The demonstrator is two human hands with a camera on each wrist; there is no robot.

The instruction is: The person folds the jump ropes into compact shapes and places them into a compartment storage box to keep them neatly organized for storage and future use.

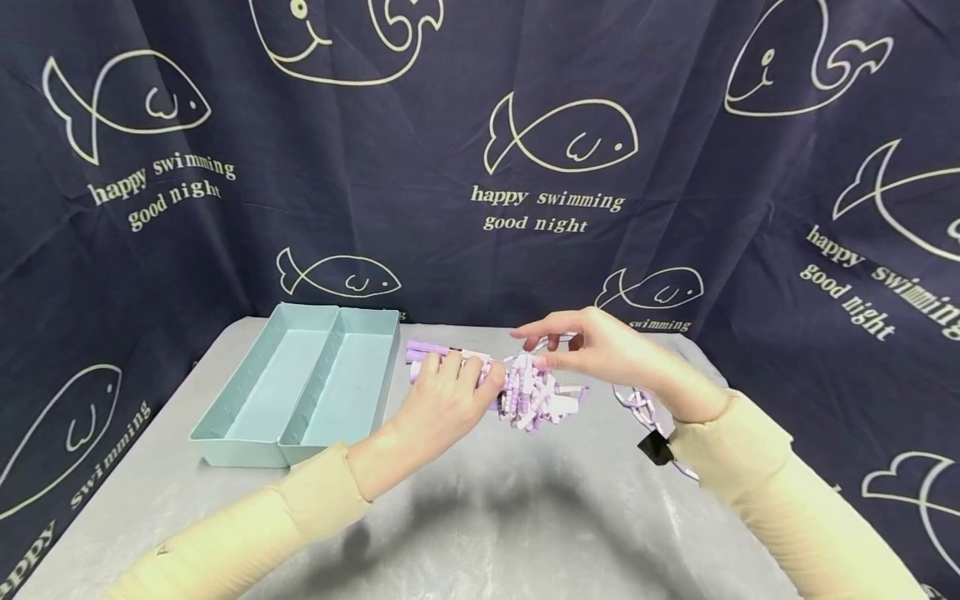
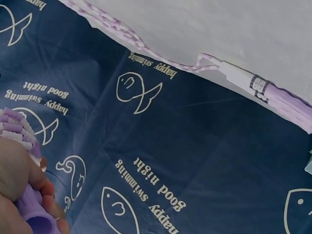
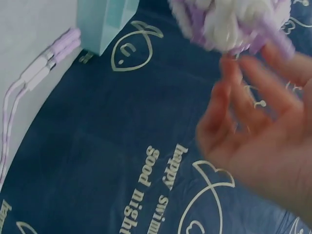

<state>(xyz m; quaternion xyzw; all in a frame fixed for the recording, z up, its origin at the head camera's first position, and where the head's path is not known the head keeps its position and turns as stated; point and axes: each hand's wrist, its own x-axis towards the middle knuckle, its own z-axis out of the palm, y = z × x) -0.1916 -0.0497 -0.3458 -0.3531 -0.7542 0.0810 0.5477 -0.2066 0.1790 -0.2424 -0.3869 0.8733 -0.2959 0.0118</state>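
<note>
To my left, a blue-green tray (image 1: 262, 392), perhaps a touching pair, stands on the bench (image 1: 465, 550), presumably there to receive things. Beyond my knuckles lie purple-and-white handles (image 3: 66, 44). My left hand (image 1: 446, 396) is closed round the purple handle end of a beaded bundle (image 1: 525, 396), likely to keep its coils together. My right hand (image 1: 603, 346) is half open, loosely bent fingers at the bundle; blur hides any pinch. Farther right lies braided cord (image 1: 636, 404).

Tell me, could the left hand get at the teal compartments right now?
Probably yes: the teal compartments are open-topped and close by, with no obstacle showing above them. But the left hand grips a beaded rope.
</note>
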